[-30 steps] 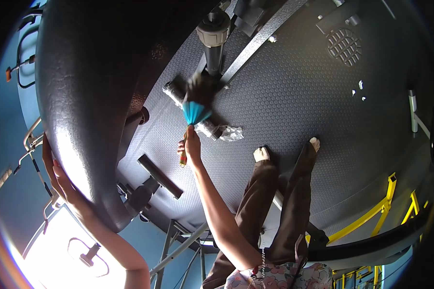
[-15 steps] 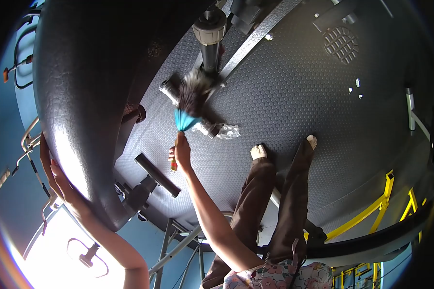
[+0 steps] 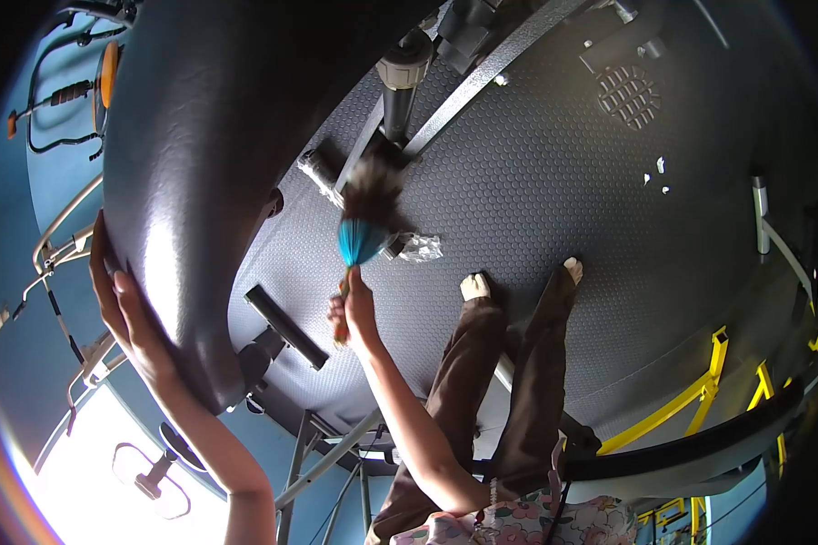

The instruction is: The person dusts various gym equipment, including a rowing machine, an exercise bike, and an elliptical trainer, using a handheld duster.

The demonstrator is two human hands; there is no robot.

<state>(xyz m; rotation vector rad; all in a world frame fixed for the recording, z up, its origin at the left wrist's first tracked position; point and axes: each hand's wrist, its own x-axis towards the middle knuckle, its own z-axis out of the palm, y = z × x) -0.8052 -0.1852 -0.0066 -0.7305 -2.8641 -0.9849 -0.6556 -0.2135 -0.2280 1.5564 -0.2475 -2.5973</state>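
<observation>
My right hand point(image 3: 359, 309) is wrapped round the handle of a hand broom point(image 3: 364, 238), which has a teal collar and dark, fluffy bristles blurred by motion. The bristles point away from me, over the lower metal frame point(image 3: 386, 127) of a piece of gym equipment and a tube end in clear plastic wrap point(image 3: 420, 246). My left hand point(image 3: 136, 331) lies along the side of a large black padded cushion point(image 3: 177, 182), its fingers stretched out and holding nothing.
A foam-covered roller bar point(image 3: 286, 327) sits below the cushion. Yellow metal frames point(image 3: 673, 409) stand at the right. White scraps point(image 3: 659, 170) lie on the dark studded mat point(image 3: 518, 182). My feet are on the mat. More equipment point(image 3: 68, 95) stands at the left.
The hand broom and my right hand have shifted slightly down and right in view. My left hand stays against the cushion. The whole view has moved a little.
</observation>
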